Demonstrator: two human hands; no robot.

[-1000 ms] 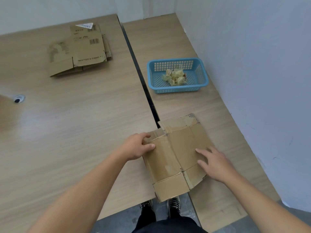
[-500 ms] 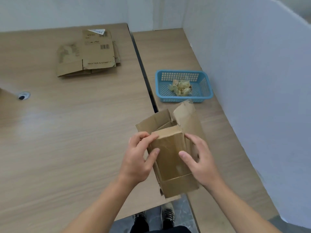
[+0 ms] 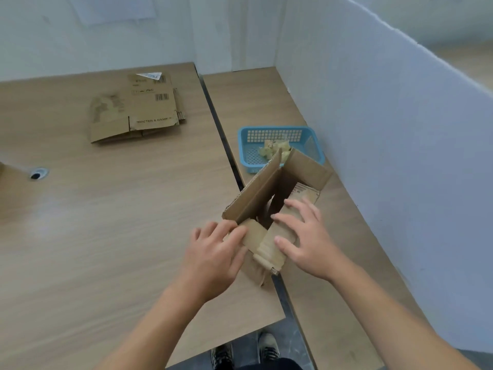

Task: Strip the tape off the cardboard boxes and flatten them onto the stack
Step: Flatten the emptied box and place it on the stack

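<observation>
The cardboard box [image 3: 256,193] stands half opened across the dark seam [image 3: 221,134] between the two counters, close to their near edge, with its tall left panel rising toward the far side and a flap splayed out to the right. The left grip [image 3: 216,252] lies against the box's near left flap with fairly straight fingers; motion blur hides whether the thumb pinches the flap. The right grip [image 3: 306,241] is spread wide, with its fingers pressing on the box's near right panel. Just beyond the box on the right counter [image 3: 266,97] sits a blue basket [image 3: 242,148] holding crumpled tape [image 3: 272,150]; the box's raised panel overlaps the basket's near rim in view. A white partition [image 3: 400,156] runs along the right counter's right edge, leaving a narrow strip beside the box. The left counter [image 3: 106,222] offers a broad bare surface to the left of the box. The stack [image 3: 133,110] of flattened cardboard lies toward its far edge, well apart, and a cable grommet [image 3: 38,173] sits near its left edge.
</observation>
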